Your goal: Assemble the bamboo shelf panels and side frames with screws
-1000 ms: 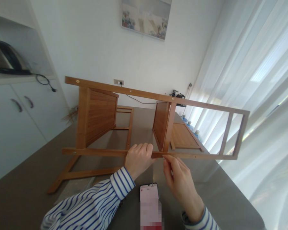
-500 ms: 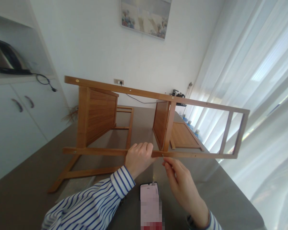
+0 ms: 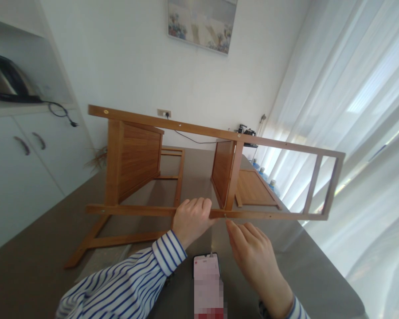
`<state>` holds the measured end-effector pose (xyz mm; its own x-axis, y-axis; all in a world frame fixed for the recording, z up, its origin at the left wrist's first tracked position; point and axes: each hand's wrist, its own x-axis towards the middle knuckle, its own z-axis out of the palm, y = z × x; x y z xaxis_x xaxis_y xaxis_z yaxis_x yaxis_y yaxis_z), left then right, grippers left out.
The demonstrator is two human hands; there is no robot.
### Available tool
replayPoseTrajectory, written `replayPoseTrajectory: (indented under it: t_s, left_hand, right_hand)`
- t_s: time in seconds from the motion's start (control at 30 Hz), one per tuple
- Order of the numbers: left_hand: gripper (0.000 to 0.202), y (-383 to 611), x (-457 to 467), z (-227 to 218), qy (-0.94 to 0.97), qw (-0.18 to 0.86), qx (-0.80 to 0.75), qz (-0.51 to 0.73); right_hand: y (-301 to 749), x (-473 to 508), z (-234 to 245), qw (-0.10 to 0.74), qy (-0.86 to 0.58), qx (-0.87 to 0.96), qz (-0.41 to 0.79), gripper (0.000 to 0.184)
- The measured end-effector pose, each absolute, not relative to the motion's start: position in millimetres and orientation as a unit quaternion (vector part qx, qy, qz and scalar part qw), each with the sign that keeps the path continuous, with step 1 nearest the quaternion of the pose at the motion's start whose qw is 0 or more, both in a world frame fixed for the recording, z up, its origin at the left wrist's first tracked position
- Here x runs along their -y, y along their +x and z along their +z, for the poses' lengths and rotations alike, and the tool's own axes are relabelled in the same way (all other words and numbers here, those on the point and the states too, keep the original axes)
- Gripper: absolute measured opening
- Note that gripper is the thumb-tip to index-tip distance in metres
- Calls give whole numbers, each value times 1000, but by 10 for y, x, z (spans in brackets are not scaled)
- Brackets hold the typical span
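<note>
A wooden shelf frame (image 3: 199,212) stands on its side on the table, with slatted wooden panels (image 3: 138,161) fixed between its rails. My left hand (image 3: 193,219) is wrapped round the near rail, left of the middle crosspiece (image 3: 233,177). Just right of it, my right hand (image 3: 251,248) pinches at the rail's front face, under the joint with that crosspiece. A small thin metal piece (image 3: 225,215) shows at the fingertips; whether it is a screw or a key is too small to tell.
A phone (image 3: 208,279) lies on the grey table (image 3: 306,261) before me. Another wooden panel (image 3: 257,188) lies behind the frame at right. A clear plastic bag (image 3: 103,259) is partly under my left sleeve. A kettle (image 3: 9,79) stands on the left counter.
My right hand has turned over at the rail, its back now facing up and its fingers curled in. My left hand and the frame stay in place.
</note>
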<state>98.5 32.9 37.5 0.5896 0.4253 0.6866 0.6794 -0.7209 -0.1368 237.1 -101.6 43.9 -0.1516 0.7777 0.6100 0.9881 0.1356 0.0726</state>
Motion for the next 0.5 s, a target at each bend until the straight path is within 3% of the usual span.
replayPoseTrajectory:
  t_s: [0.13, 0.3, 0.5]
  left_hand:
    - [45, 988, -321, 382, -868, 200, 321, -322]
    - [44, 993, -306, 395, -867, 207, 324, -318]
    - [46, 986, -311, 390, -868, 203, 326, -315]
  right_hand:
    - [2271, 993, 364, 308, -639, 689, -150, 28]
    - [2173, 939, 300, 453, -643, 614, 70, 24]
    - [2195, 954, 314, 504, -602, 587, 196, 24]
